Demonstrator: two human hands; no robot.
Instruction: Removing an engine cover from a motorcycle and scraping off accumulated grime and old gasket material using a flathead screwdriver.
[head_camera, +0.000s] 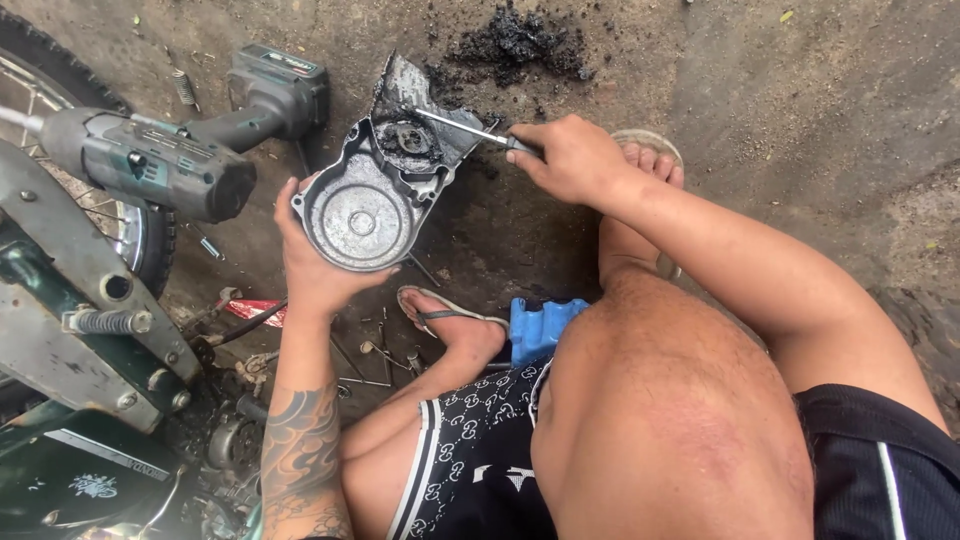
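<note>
The rigid, probably weighty and greasy cast-metal engine cover (372, 195) is gripped at its round lower rim by the left hand (315, 265), while a screwdriver (470, 130), clenched in the right hand (570, 158), is held at its grimy recess above the concrete floor (780, 90).

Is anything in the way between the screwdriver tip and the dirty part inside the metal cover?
Nothing visible. The right hand holds the screwdriver, whose tip already reaches the grimy pocket of the metal cover, held by the left hand.
</note>
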